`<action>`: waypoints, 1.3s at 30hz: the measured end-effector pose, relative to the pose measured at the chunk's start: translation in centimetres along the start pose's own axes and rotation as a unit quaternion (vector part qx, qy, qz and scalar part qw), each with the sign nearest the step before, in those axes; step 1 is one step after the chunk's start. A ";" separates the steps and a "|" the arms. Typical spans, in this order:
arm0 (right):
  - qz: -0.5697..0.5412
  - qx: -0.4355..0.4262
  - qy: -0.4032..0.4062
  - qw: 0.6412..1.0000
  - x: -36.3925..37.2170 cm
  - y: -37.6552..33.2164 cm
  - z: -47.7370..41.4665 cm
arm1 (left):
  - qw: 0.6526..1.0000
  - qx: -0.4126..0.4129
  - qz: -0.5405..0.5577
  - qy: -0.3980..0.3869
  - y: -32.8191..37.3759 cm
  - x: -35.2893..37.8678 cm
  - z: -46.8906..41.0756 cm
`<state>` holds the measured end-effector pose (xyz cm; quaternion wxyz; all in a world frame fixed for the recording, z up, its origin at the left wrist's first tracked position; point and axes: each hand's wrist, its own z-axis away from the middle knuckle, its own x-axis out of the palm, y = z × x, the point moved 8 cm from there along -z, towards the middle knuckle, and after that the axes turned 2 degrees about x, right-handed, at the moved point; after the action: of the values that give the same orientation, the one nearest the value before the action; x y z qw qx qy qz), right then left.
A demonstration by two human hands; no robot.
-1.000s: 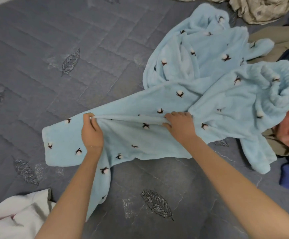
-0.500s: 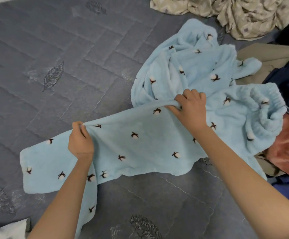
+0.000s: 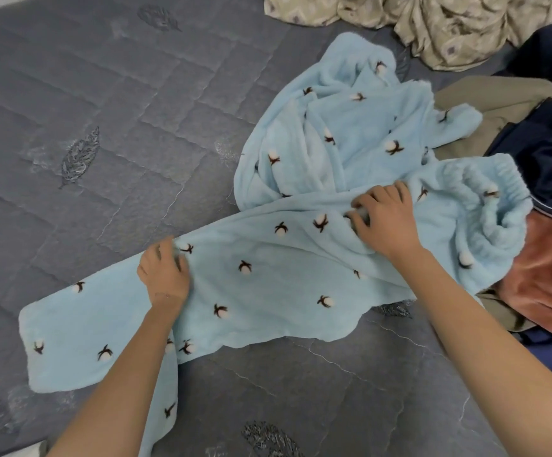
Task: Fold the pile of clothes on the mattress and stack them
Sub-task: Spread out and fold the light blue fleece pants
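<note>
While the left hand (image 3: 164, 275) pinches the blue fleece trousers (image 3: 268, 291) at centre-left on the mattress (image 3: 103, 127), the right hand (image 3: 383, 222) clutches them mid-frame; their waistband (image 3: 498, 189), draped over the pile (image 3: 551, 153) at right, may drag clothes loose if pulled.

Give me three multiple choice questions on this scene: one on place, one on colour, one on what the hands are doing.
1. Where is the unfolded pile? A) left of view B) right of view C) centre
2. What colour is the garment being handled? A) light blue B) yellow C) black
3. The hands are: A) both gripping the garment B) both empty C) apart from it
Answers: B, it lies at the mattress's right edge; A, pale blue fleece; A, left hand and right hand curl fingers into it.
</note>
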<state>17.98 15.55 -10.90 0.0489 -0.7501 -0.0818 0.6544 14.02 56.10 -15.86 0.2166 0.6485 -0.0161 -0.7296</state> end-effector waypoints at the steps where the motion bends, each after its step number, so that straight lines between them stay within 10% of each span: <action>1: 0.000 0.003 0.001 1.000 -0.3 0.2 0.0 | 0.999 0.047 0.007 0.000 1.5 0.3 -0.1; 10: -0.048 -0.029 -0.017 0.998 -1.4 0.3 -0.1 | 0.925 0.352 0.139 -0.036 23.2 2.5 3.1; 16: -0.045 -0.070 -0.132 0.988 -0.9 1.9 0.4 | 0.930 0.347 0.086 -0.084 28.3 5.3 3.9; 24: 0.058 -0.001 0.037 0.998 -4.9 8.1 -0.1 | 0.929 0.321 0.178 -0.041 31.6 4.6 3.5; 39: 0.126 0.200 0.075 0.969 -10.3 16.0 -2.6 | 0.936 0.302 0.180 -0.008 38.5 5.8 2.3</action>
<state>20.12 -2.00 -3.39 0.1216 -0.7764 0.1498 0.6000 22.77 18.67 -9.26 0.1382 0.6641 -0.3533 -0.6443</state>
